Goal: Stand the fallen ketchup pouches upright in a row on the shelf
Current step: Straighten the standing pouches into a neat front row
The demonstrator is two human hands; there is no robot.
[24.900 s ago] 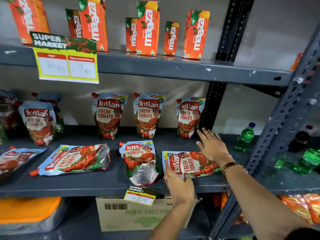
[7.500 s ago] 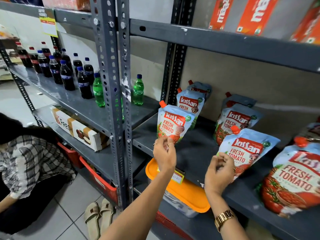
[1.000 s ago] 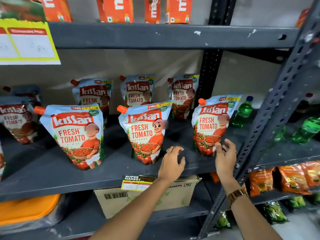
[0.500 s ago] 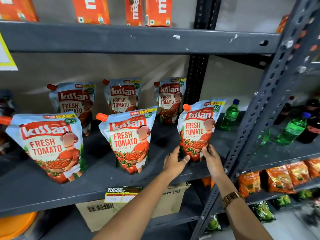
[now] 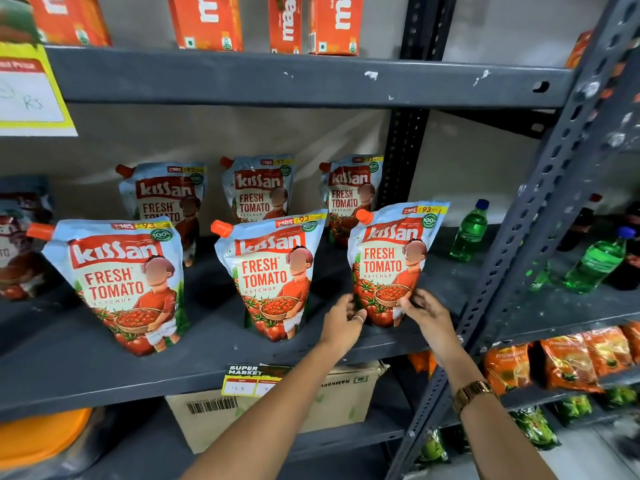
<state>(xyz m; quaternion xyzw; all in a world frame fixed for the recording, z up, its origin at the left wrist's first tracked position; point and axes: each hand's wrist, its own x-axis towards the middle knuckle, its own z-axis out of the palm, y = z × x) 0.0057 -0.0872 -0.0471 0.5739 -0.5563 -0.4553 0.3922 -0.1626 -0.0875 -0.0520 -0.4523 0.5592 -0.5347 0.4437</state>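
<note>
Three ketchup pouches stand upright in a front row on the grey shelf (image 5: 207,355): a left pouch (image 5: 121,282), a middle pouch (image 5: 272,271) and a right pouch (image 5: 391,258). Behind them three more pouches (image 5: 258,188) stand near the back wall. My left hand (image 5: 341,323) and my right hand (image 5: 429,317) grip the bottom corners of the right pouch from either side. A gold watch sits on my right wrist.
Orange juice cartons (image 5: 332,22) line the shelf above. Green bottles (image 5: 469,232) stand right of the pouches, past a perforated steel upright (image 5: 540,216). A cardboard box (image 5: 270,410) and orange snack packs (image 5: 568,362) lie below. Price tags (image 5: 251,379) hang on the shelf edge.
Both hands have closed in on the base of the right pouch; my left hand moved right from the shelf front to its bottom left corner. The view has shifted closer.
</note>
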